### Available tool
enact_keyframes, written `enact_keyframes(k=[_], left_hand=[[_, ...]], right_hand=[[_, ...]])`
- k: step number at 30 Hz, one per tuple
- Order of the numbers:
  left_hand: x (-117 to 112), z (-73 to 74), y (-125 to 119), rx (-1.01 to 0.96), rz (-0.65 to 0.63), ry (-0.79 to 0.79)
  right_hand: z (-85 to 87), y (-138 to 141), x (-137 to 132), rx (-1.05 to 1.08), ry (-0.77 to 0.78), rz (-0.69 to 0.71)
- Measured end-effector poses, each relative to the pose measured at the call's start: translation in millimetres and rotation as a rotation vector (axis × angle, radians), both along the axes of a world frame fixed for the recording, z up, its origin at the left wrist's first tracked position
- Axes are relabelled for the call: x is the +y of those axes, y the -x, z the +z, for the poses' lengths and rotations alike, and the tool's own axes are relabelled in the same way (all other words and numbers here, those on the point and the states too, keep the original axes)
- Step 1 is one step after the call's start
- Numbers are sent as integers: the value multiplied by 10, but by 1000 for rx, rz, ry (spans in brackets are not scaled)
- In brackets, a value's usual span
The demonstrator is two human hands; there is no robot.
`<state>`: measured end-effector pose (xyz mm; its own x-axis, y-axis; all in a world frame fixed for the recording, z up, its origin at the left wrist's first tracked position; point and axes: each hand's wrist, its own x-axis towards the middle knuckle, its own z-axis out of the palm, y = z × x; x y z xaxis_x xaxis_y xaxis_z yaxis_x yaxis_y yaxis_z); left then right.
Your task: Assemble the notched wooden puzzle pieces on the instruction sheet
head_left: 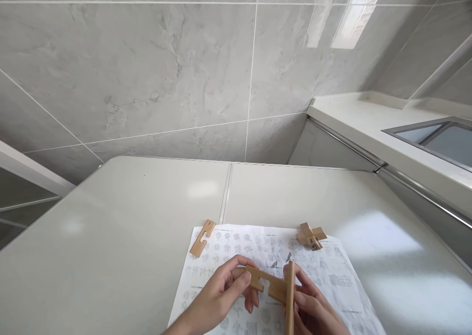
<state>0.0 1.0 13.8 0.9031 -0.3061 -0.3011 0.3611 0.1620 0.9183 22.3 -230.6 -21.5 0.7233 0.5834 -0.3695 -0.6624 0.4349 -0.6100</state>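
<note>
My left hand point(228, 290) pinches the left end of a notched wooden puzzle piece point(276, 287) between thumb and fingers. Another wooden puzzle piece point(290, 295), seen nearly edge-on, stands across the right end of the notched one; my right hand point(309, 300) grips it. How the two pieces meet is partly hidden by my fingers. Both are held above a printed instruction sheet point(342, 300) with small diagrams. On the sheet's upper left corner lies a loose notched wooden piece point(198, 246). Near the upper right corner sits a cross-shaped cluster of wooden pieces point(310, 235) with dark markings.
The sheet lies on a glossy white table point(129, 236) with a seam point(226, 192) running away from me. Behind the table rises a grey tiled wall point(165, 69). At the right stands a white counter point(354, 111) with a metal-framed sink point(442, 133).
</note>
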Motion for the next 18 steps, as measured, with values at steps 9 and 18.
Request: enact_keyframes(k=[9, 18], left_hand=[[14, -27, -1, -4, -12, -9], [8, -18, -22, -13, -4, -31]], right_hand=[[-43, -38, -41, -21, -8, 60], [-36, -56, -33, -74, 55, 56]])
